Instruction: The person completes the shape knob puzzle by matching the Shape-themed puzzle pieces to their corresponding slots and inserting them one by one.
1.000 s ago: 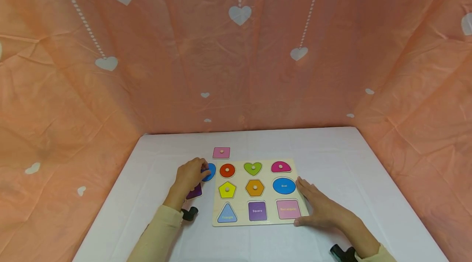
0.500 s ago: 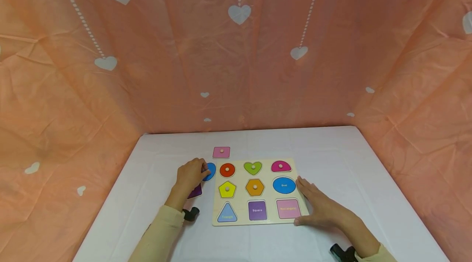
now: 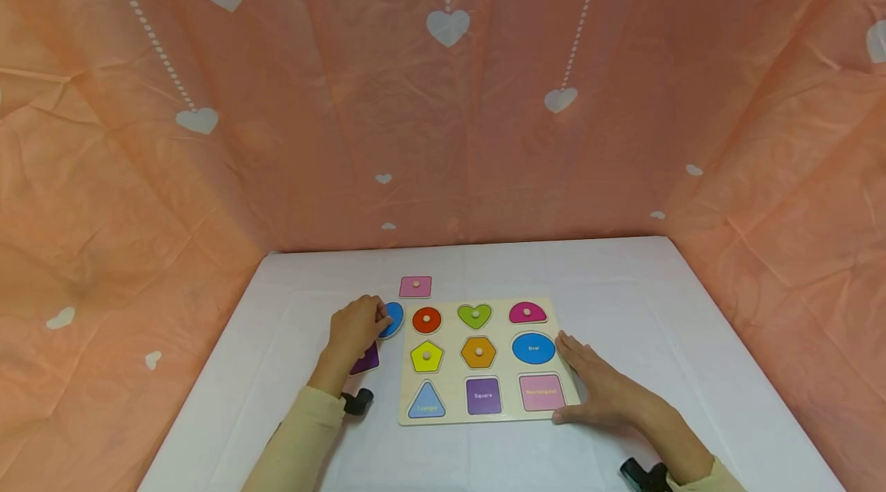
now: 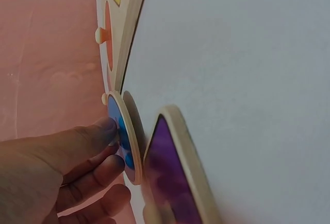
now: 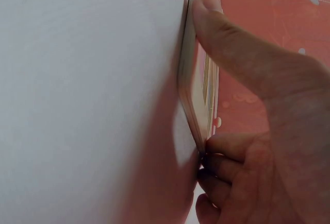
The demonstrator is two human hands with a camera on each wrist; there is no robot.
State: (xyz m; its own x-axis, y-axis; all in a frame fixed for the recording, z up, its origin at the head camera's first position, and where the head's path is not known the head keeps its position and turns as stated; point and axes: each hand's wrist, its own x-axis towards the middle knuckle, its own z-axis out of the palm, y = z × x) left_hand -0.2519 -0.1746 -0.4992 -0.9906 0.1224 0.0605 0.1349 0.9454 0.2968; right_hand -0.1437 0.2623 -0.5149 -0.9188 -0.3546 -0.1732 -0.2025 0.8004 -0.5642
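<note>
My left hand [image 3: 354,332] pinches a blue oval puzzle piece [image 3: 395,315] between thumb and fingers, just off the board's far left corner. In the left wrist view the oval piece [image 4: 114,109] stands over its shadow on the table. Partly under that hand is a purple square knobbed piece [image 3: 369,359]. The wooden shape puzzle board [image 3: 451,380] lies flat, its triangle, square, rectangle and oval recesses uncovered and labelled. At its near right corner my right hand [image 3: 609,393] holds the board, thumb [image 5: 207,15] on the near edge and fingers [image 5: 227,147] against the right side.
A pink rectangle piece [image 3: 415,287] lies behind the board. Red circle [image 3: 427,320], green heart [image 3: 474,316], magenta half circle [image 3: 527,313], yellow pentagon [image 3: 427,356] and orange hexagon [image 3: 478,352] sit in their recesses. An orange curtain [image 3: 457,169] surrounds the white table [image 3: 657,307].
The blue oval piece has shifted slightly left and away from the board's edge in my left hand's pinch. My right hand and the board stay put.
</note>
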